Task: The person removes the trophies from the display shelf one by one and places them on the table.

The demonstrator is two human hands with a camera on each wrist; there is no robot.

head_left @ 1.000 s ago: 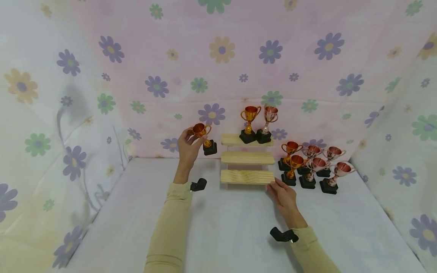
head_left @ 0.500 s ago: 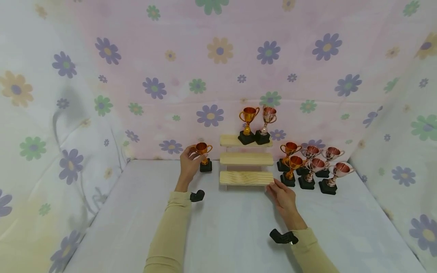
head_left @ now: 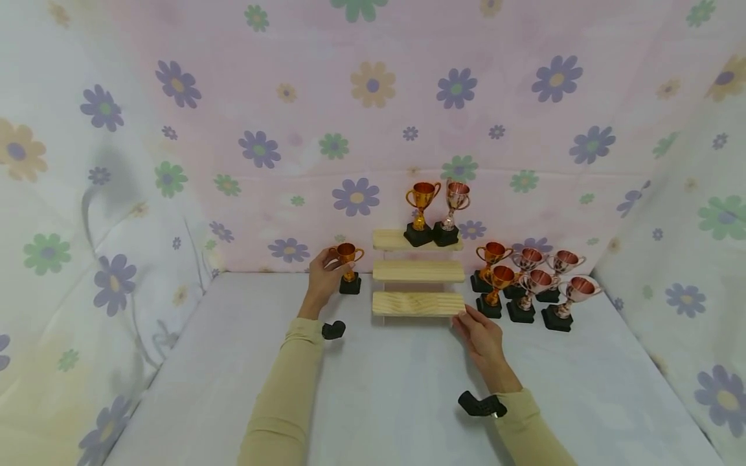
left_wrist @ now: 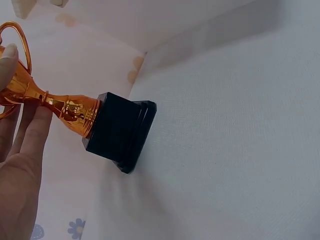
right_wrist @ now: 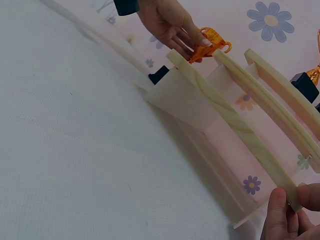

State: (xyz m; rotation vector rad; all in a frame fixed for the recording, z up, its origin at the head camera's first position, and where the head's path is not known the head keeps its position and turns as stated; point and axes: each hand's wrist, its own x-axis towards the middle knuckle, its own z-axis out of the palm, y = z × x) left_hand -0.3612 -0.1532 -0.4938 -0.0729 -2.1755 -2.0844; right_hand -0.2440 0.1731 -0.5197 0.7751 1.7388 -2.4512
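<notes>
My left hand (head_left: pixel 324 282) holds an orange-gold trophy cup (head_left: pixel 348 254) by its bowl, just left of the wooden tiered stand (head_left: pixel 418 303). In the left wrist view, the thumb and fingers of the left hand (left_wrist: pixel 22 180) are around the bowl of the trophy cup (left_wrist: pixel 75 112). Its black base appears to sit on the white table. My right hand (head_left: pixel 482 338) pinches the right end of the stand's lowest board, thumb above and fingers below, as the right wrist view shows. A gold trophy (head_left: pixel 422 197) and a rose-gold trophy (head_left: pixel 457 196) stand on the top board.
Right of the stand, several trophies are grouped on the table: orange-gold ones (head_left: pixel 502 277) nearest it, rose-gold ones (head_left: pixel 579 289) farther right. A flowered cloth (head_left: pixel 373 129) hangs behind and along both sides of the white table (head_left: pixel 396 388).
My left hand has lowered the trophy cup from the air beside the top board to the table and turned it upright. The right hand has stayed on the stand.
</notes>
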